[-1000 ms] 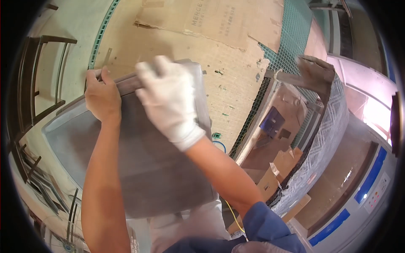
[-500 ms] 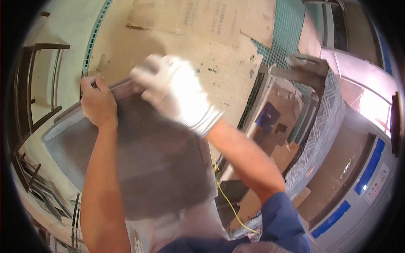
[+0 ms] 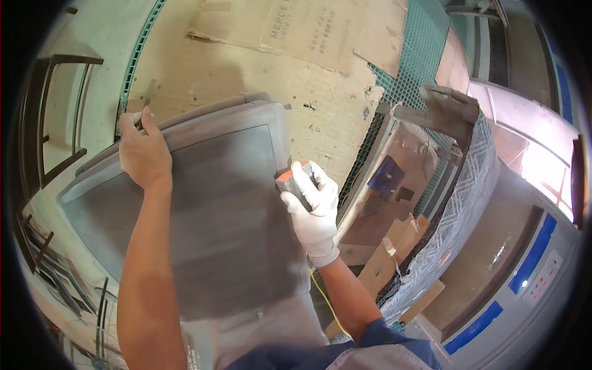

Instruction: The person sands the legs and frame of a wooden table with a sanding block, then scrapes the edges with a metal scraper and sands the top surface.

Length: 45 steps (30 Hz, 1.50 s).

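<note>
A broad grey panel (image 3: 209,222) with a raised border lies tilted in front of me, its surface cloudy with dust. My right hand (image 3: 314,213), in a white knitted glove, grips a sanding block (image 3: 295,180), dark grey with orange-red on top, at the panel's right border. At the far left edge is my bare left hand (image 3: 145,148), fingers curled and closed. Something small and dark shows between the finger and thumb, too small to name. A thin strip (image 3: 150,94) stands out just beyond the thumb; whether the hand holds it cannot be made out.
Cardboard sheets (image 3: 246,61) cover a green grating (image 3: 425,49) beyond the panel. To the right is a wrapped, curved-edge frame (image 3: 468,179) around odd pieces, then a machine (image 3: 524,271) with blue strips. Dark metal frames (image 3: 49,123) stand left. A yellow cord (image 3: 327,299) hangs nearby.
My right hand has come from the panel's far edge down to its right border, where the sanding block now shows. My left hand has stayed nearly in place.
</note>
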### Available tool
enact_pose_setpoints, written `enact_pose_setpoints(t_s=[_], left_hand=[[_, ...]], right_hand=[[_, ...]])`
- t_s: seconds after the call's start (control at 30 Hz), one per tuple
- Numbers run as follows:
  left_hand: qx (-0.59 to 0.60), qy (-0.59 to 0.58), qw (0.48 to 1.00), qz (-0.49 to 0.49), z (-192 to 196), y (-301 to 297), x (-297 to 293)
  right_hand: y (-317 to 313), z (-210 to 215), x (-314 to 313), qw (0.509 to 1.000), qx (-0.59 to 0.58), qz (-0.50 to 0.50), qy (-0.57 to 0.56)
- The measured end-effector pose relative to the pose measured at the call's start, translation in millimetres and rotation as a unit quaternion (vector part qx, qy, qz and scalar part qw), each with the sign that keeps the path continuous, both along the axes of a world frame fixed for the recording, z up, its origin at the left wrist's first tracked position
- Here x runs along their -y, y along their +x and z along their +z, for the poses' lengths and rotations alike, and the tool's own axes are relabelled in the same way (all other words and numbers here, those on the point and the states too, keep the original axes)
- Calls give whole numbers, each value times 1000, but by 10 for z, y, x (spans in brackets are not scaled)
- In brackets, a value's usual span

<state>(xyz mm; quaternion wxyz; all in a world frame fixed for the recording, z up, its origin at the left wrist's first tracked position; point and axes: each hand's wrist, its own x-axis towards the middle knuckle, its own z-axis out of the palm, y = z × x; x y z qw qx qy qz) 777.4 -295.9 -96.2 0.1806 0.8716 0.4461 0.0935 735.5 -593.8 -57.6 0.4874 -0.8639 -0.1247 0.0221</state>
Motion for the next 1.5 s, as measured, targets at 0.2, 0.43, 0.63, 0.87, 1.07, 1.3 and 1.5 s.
enact_pose_setpoints(t_s=[0.2,0.43,0.63,0.87,1.07,1.3,1.5], left_hand=[[3,-2,1000,-9,-7,-21,25],[27,10,999,-16,-29,-50,-61],[10,1,1000,-10,-83,-42,24],[-5,0,1000,7,-3,-78,-134],[-7,-10,1000,-9,-59,-31,-43],[11,-8,1000,-9,-44,-64,-112],[249,-146,950,-120,17,-325,-521]], right_hand=[[809,146,-384,983,110,26,-146],[774,266,-528,991,15,-28,-127],[430,215,-334,976,-3,-10,-217],[-12,331,-276,974,-44,14,-221],[-37,296,-292,962,38,-24,-268],[-635,281,-31,974,32,-29,-221],[-280,271,-933,994,52,-63,-76]])
